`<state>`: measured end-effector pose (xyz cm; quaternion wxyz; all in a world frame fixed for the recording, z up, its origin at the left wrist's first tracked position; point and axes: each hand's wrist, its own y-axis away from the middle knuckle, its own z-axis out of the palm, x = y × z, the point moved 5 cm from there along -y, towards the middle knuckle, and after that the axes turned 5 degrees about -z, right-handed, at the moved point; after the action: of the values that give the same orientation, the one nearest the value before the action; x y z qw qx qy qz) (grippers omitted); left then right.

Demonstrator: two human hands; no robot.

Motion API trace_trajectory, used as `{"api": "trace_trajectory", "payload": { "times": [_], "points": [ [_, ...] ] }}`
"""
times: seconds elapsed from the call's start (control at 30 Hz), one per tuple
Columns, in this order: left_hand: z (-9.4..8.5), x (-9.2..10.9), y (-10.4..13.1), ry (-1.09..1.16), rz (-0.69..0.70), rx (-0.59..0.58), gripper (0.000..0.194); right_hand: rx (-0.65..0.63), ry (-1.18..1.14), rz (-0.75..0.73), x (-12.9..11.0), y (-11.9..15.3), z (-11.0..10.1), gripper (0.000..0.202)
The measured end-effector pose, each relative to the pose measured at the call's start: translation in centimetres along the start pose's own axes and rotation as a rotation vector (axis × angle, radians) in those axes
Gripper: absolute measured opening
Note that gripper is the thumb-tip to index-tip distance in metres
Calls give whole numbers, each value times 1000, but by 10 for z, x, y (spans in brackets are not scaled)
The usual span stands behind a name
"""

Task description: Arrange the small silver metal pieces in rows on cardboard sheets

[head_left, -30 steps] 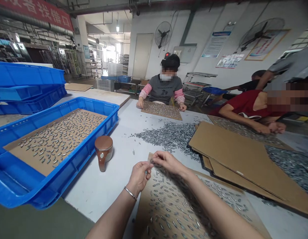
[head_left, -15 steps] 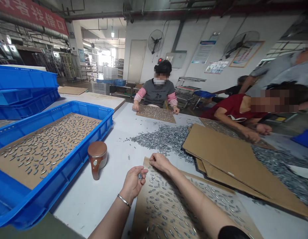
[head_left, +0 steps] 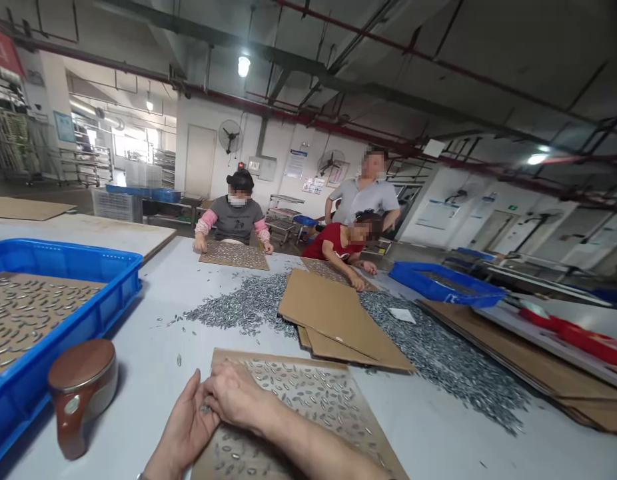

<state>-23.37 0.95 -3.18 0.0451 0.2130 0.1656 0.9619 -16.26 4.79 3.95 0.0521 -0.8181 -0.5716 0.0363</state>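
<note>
My left hand (head_left: 186, 423) is cupped, palm up, at the left edge of a brown cardboard sheet (head_left: 333, 460), with a few small grey metal pieces in its curled fingers. My right hand (head_left: 241, 395) meets the left fingertips, its own fingers pinched together; whatever lies between them is hidden. Small oval metal pieces (head_left: 316, 392) lie spaced apart in rough rows on the sheet, partly covered by my right forearm. Beyond the sheet spreads a loose pile of the same pieces (head_left: 253, 300) on the white table (head_left: 153, 373).
On the left stand a brown-lidded mug (head_left: 83, 373) and a blue tray (head_left: 123, 287) holding a sheet of pieces. Stacked cardboard (head_left: 333, 313) lies beyond my sheet. Two co-workers sit across the table with sheets, and another person (head_left: 366, 197) stands behind. More cardboard (head_left: 528, 360) lies at right.
My view has swung to the right and tilted. The right hand has come from the sheet's far corner to the left hand, and their fingers now meet.
</note>
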Motion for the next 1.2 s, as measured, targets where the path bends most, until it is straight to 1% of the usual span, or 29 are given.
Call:
{"api": "trace_trajectory", "payload": {
  "times": [0.1, 0.23, 0.33, 0.47, 0.53, 0.63, 0.7, 0.77, 0.8, 0.87, 0.93, 0.97, 1.07, 1.13, 1.2],
  "points": [
    [-3, 3, -1, -6, 49, 63, 28, 65, -112, 48, 3, 2, -3, 17],
    [-7, 4, -4, -41, 78, 124, 18, 108, -198, 80, 9, 3, 2, 18],
    [-8, 5, -7, -68, 100, 104, 17, 147, -287, 104, 15, 3, 7, 20],
    [-12, 6, -11, -193, 101, 59, 12, 298, -435, 211, 30, 5, 9, 27],
    [-14, 3, -12, -270, 90, 33, 12, 327, -474, 236, 33, 9, 11, 26],
    [-15, -2, -11, -354, 94, -15, 22, 295, -469, 235, 35, 17, 16, 18],
    [-18, -5, -12, -352, 93, 21, 27, 266, -451, 219, 43, 20, 19, 18],
    [-22, -3, -14, -331, 92, 60, 24, 277, -449, 209, 61, 20, 20, 21],
    [-24, 0, -14, -312, 99, 81, 23, 298, -439, 231, 73, 18, 20, 21],
    [-28, 7, -15, -269, 122, 121, 20, 328, -403, 335, 101, 14, 22, 21],
    [-32, 12, -14, -231, 137, 153, 17, 290, -392, 426, 123, 8, 30, 19],
    [-33, 14, -13, -217, 136, 164, 15, 258, -399, 451, 130, 5, 35, 18],
    [-33, 15, -13, -189, 112, 187, 14, 183, -431, 473, 138, -3, 51, 16],
    [-30, 13, -13, -177, 96, 191, 16, 157, -430, 492, 136, -7, 59, 17],
    [-24, 11, -11, -177, 82, 177, 17, 143, -412, 517, 131, -9, 61, 20]
  ]
}}
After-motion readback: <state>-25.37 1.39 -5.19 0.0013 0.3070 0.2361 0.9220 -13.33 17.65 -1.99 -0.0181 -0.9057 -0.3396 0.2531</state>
